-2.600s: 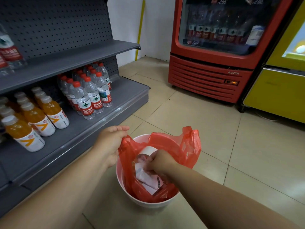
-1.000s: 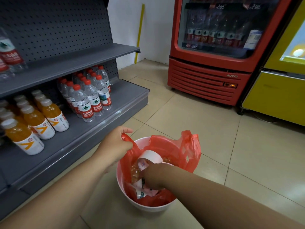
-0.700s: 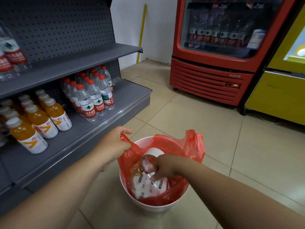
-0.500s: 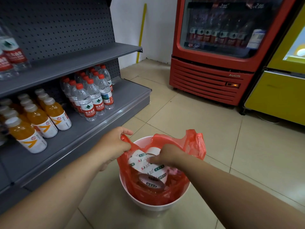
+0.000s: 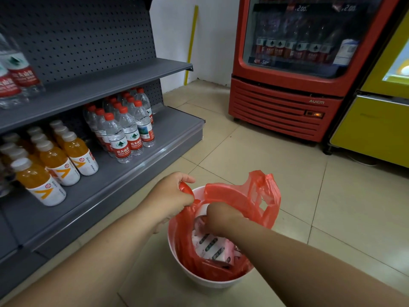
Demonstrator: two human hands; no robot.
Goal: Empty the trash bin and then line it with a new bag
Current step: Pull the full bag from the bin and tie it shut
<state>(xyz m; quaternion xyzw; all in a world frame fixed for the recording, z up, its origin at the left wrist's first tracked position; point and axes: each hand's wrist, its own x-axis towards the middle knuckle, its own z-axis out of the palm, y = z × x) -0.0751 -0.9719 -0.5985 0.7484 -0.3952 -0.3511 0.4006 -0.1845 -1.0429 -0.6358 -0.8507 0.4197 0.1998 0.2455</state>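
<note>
Bin [image 5: 177, 251] white, upright on floor [image 5: 276, 165], beside shelf [image 5: 137, 173]. Red bag [image 5: 263, 196] sits in bin, far handle sticking up past rim. Left grip [image 5: 170, 196] pinching bag's left handle, fingers curled round it, just above rim. Right grip [image 5: 221, 218] down inside bag, fingers bent onto white wrapper [image 5: 210, 245]; whether it clamps wrapper, cannot tell. Shelf holds water bottles [image 5: 124, 138] and juice bottles [image 5: 55, 165]. Red cooler [image 5: 283, 111] and yellow cabinet [image 5: 371, 134] beyond, well apart from bin
</note>
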